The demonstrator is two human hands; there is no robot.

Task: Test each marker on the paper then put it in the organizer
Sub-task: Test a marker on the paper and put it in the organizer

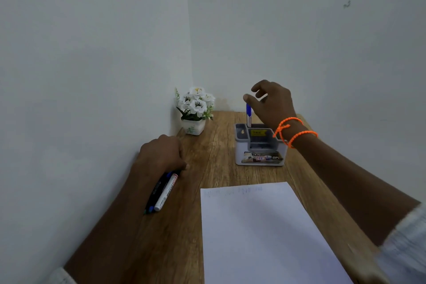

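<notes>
- The right hand point(274, 104) hovers above the organizer point(260, 147) at about 1 o'clock on the wooden desk point(207, 168), fingers spread loosely apart, thumb tip just over the cap of a blue marker point(248, 115); whether it touches the cap I cannot tell.
- That blue marker stands upright in the organizer's back-left compartment.
- The left hand point(161, 154) rests at 9 o'clock, fingers curled down over the far ends of the remaining markers point(163, 191) (a white-barrelled one and at least one dark one, lying side by side).
- The paper point(260, 233) lies at 6 o'clock, with faint marks along its top edge.
- A small pot of white flowers point(196, 110) sits in the corner at 11 o'clock.
- Orange bracelets point(292, 131) ring the right wrist.
</notes>
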